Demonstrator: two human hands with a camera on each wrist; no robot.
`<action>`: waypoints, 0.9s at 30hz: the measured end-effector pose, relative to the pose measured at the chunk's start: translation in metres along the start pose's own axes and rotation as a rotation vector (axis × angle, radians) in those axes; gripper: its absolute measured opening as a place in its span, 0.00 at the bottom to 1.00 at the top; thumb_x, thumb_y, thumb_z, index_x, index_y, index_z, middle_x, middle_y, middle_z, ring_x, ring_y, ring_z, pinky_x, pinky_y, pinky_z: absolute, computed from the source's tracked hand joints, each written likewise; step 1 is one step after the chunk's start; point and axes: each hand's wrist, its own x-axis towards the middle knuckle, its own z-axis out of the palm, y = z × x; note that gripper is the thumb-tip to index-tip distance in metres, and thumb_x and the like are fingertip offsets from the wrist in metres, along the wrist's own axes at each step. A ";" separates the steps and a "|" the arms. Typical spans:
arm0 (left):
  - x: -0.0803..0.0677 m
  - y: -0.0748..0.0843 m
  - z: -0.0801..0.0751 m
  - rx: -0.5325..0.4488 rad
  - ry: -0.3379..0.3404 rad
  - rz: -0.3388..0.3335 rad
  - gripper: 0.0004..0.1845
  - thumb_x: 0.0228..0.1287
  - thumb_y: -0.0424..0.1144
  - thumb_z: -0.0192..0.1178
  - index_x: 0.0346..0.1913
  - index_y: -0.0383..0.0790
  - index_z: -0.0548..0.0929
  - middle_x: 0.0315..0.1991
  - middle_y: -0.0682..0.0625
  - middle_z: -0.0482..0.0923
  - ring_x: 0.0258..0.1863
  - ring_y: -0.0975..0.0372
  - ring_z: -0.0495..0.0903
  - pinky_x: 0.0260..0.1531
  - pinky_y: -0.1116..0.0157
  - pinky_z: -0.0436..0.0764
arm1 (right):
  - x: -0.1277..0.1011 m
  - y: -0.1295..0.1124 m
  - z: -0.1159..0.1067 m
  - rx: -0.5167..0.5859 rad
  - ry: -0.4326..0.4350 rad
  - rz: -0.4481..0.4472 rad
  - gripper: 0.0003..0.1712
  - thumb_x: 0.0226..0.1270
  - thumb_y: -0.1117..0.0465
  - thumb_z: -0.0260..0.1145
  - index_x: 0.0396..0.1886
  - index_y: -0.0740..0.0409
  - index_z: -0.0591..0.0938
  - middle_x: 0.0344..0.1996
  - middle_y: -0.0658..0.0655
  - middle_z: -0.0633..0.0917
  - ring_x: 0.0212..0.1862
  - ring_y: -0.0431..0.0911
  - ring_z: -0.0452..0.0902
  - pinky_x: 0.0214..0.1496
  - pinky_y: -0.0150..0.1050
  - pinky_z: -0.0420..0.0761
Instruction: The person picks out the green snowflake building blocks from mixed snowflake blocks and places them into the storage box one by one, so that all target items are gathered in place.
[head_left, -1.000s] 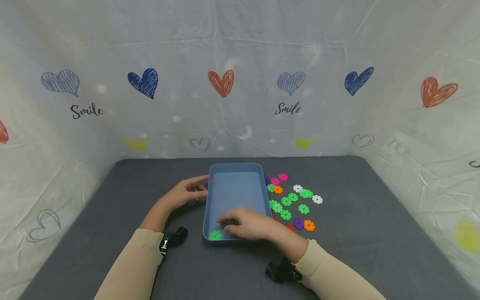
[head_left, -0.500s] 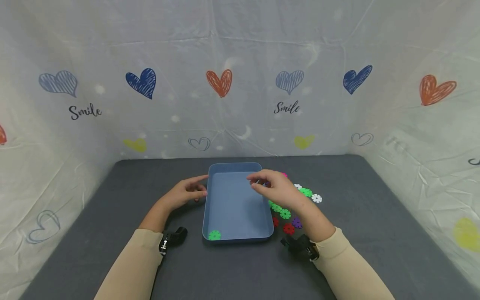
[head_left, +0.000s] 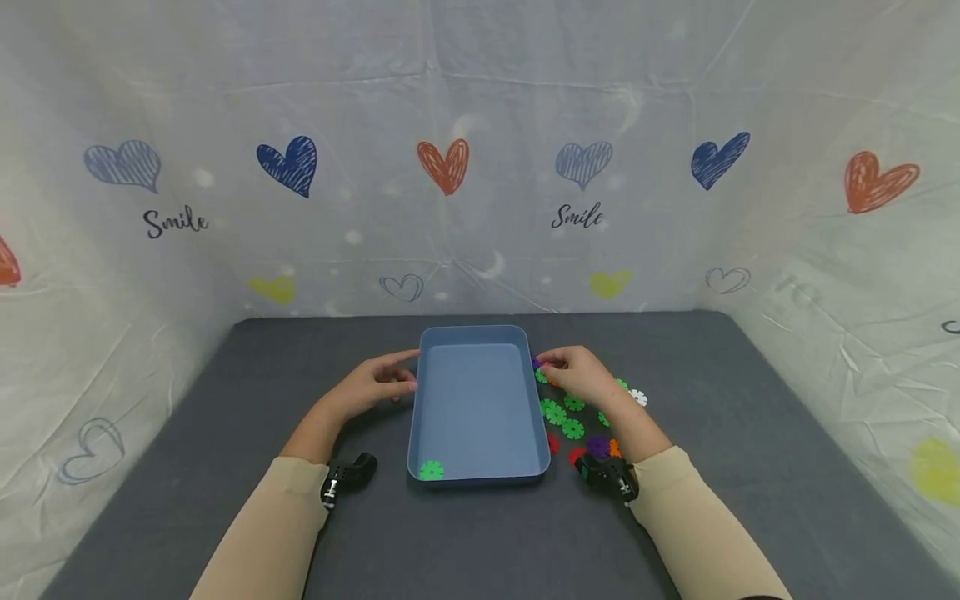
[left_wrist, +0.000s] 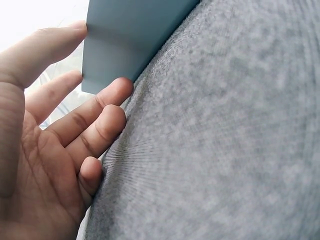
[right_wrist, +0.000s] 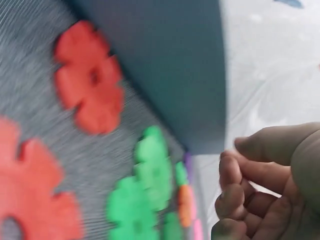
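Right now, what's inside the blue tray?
One green disc lies in the near left corner of the blue tray; the rest of the floor shows bare. The near wall hides only a thin strip right behind it.

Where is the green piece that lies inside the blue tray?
In the head view, the green piece lies in the blue tray's near left corner.

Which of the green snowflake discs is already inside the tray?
The lone green disc in the near-left corner of the blue tray; the other green discs lie outside on the mat, right of it.
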 end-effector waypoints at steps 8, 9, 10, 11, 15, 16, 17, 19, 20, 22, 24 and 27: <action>0.001 0.002 0.001 0.011 0.003 -0.007 0.36 0.71 0.42 0.68 0.78 0.42 0.67 0.47 0.44 0.83 0.37 0.54 0.79 0.43 0.56 0.78 | 0.008 0.020 0.010 -0.128 0.022 0.014 0.27 0.67 0.62 0.71 0.63 0.70 0.80 0.26 0.53 0.79 0.28 0.44 0.70 0.33 0.40 0.72; 0.001 0.002 0.001 0.009 0.005 -0.008 0.36 0.71 0.42 0.68 0.78 0.42 0.67 0.47 0.44 0.83 0.37 0.54 0.79 0.43 0.56 0.77 | 0.008 0.020 0.011 -0.145 0.038 0.014 0.27 0.66 0.62 0.73 0.62 0.70 0.81 0.25 0.52 0.78 0.27 0.44 0.70 0.33 0.40 0.71; 0.001 0.002 0.001 0.008 0.006 -0.006 0.36 0.71 0.41 0.68 0.78 0.41 0.67 0.47 0.44 0.83 0.37 0.54 0.79 0.43 0.55 0.77 | 0.008 0.019 0.011 -0.161 0.052 0.017 0.27 0.66 0.62 0.74 0.62 0.69 0.82 0.24 0.52 0.78 0.27 0.44 0.69 0.33 0.40 0.71; 0.001 0.002 0.001 0.010 0.007 -0.009 0.36 0.71 0.41 0.68 0.78 0.41 0.67 0.47 0.44 0.83 0.37 0.54 0.79 0.43 0.55 0.77 | 0.009 0.020 0.011 -0.172 0.062 0.014 0.27 0.65 0.62 0.74 0.61 0.69 0.82 0.23 0.52 0.77 0.26 0.44 0.69 0.32 0.40 0.71; 0.002 0.001 0.002 0.015 0.008 -0.012 0.36 0.71 0.42 0.68 0.78 0.41 0.67 0.47 0.43 0.83 0.37 0.54 0.79 0.43 0.55 0.77 | 0.009 0.023 0.013 -0.229 0.099 0.021 0.23 0.67 0.60 0.74 0.58 0.65 0.85 0.25 0.52 0.79 0.27 0.45 0.70 0.33 0.41 0.71; 0.002 0.001 0.001 0.016 0.008 -0.013 0.36 0.71 0.42 0.68 0.78 0.41 0.67 0.47 0.43 0.83 0.37 0.54 0.79 0.43 0.56 0.77 | 0.010 0.023 0.013 -0.245 0.106 0.021 0.22 0.67 0.59 0.74 0.57 0.65 0.86 0.25 0.52 0.79 0.28 0.45 0.70 0.34 0.41 0.71; 0.003 0.001 0.001 0.018 0.008 -0.015 0.36 0.71 0.43 0.68 0.78 0.41 0.67 0.47 0.43 0.83 0.37 0.54 0.79 0.43 0.56 0.77 | 0.010 0.023 0.014 -0.262 0.112 0.017 0.21 0.67 0.59 0.74 0.56 0.64 0.86 0.26 0.52 0.79 0.28 0.46 0.70 0.34 0.42 0.72; 0.002 0.001 0.001 0.015 0.008 -0.015 0.37 0.71 0.43 0.68 0.78 0.41 0.67 0.47 0.43 0.83 0.37 0.54 0.80 0.43 0.56 0.78 | 0.009 0.022 0.014 -0.294 0.117 0.012 0.20 0.67 0.58 0.74 0.55 0.64 0.87 0.27 0.52 0.80 0.29 0.46 0.71 0.35 0.42 0.72; 0.003 0.001 0.001 0.013 0.009 -0.017 0.36 0.71 0.43 0.68 0.78 0.41 0.67 0.47 0.43 0.83 0.37 0.54 0.80 0.43 0.56 0.77 | 0.009 0.021 0.015 -0.306 0.117 0.005 0.20 0.67 0.58 0.73 0.54 0.64 0.87 0.26 0.51 0.80 0.29 0.46 0.71 0.35 0.43 0.73; 0.002 0.000 0.000 0.016 0.011 -0.021 0.37 0.70 0.42 0.68 0.78 0.41 0.67 0.47 0.43 0.83 0.37 0.54 0.80 0.43 0.56 0.77 | 0.009 0.020 0.015 -0.331 0.114 -0.005 0.19 0.66 0.56 0.73 0.52 0.63 0.87 0.25 0.51 0.80 0.28 0.46 0.72 0.35 0.44 0.73; 0.003 -0.001 0.001 0.018 0.017 -0.027 0.37 0.70 0.43 0.69 0.78 0.42 0.67 0.47 0.44 0.83 0.37 0.54 0.80 0.43 0.57 0.77 | 0.009 0.019 0.016 -0.343 0.110 -0.011 0.21 0.66 0.54 0.73 0.52 0.63 0.87 0.23 0.51 0.79 0.28 0.46 0.72 0.36 0.45 0.74; 0.003 -0.001 0.000 0.022 0.016 -0.021 0.37 0.70 0.43 0.69 0.78 0.41 0.67 0.47 0.44 0.83 0.36 0.54 0.80 0.43 0.56 0.77 | 0.010 0.020 0.016 -0.352 0.106 -0.017 0.23 0.66 0.52 0.73 0.55 0.62 0.86 0.24 0.50 0.80 0.30 0.46 0.74 0.39 0.46 0.76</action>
